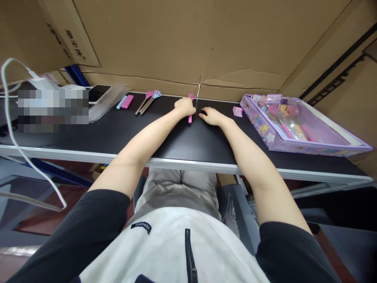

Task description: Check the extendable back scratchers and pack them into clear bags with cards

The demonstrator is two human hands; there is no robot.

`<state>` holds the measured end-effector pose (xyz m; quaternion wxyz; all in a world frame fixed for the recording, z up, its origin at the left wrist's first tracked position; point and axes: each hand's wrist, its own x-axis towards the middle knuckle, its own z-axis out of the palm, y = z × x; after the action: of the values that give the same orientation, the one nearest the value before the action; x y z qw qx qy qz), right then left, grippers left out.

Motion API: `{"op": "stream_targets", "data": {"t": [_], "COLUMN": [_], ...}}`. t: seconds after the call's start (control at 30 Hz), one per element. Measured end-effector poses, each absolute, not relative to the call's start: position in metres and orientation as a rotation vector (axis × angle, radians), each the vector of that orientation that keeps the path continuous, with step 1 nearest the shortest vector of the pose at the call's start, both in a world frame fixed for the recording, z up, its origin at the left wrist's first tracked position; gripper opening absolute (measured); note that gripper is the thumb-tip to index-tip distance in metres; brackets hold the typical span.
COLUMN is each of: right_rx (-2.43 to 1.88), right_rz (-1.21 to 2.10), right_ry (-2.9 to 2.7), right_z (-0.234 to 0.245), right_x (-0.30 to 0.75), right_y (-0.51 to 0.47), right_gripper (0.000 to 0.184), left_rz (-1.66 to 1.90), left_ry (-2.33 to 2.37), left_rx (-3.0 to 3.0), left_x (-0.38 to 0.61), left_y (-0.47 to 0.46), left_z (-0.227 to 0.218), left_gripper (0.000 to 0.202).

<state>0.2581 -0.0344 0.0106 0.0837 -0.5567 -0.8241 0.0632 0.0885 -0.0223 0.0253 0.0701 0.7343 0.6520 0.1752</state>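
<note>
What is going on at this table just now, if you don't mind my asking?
A person's left hand grips a pink claw-headed stick over the black table, while the right hand is close by, seemingly holding nothing. To the left lie two metal rods with claw heads and some blue and pink handles. To the right are a small pink item and a purple box with more claw-headed sticks inside.
</note>
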Motion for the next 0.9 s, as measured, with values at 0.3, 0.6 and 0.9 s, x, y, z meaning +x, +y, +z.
{"op": "stream_targets", "data": {"t": [0.3,0.6,0.9], "right_rx": [-1.719,-1.741,-1.75], "right_rz": [0.167,0.153,0.162], "right_ry": [-2.473,-2.501,-2.491], "right_z": [0.017,0.02,0.017], "right_x": [0.254,0.252,0.254], "right_y": [-0.043,-0.047,-0.043], "right_gripper": [0.054,0.056,0.057], "left_rz": [0.359,0.306,0.262], "left_ry": [2.037,2.049,1.913], "left_rx": [2.158,2.172,2.101], "left_x": [0.093,0.093,0.079], "left_y": [-0.036,-0.033,-0.032], "left_z": [0.035,0.032,0.044], "left_gripper": [0.049,0.052,0.048]}}
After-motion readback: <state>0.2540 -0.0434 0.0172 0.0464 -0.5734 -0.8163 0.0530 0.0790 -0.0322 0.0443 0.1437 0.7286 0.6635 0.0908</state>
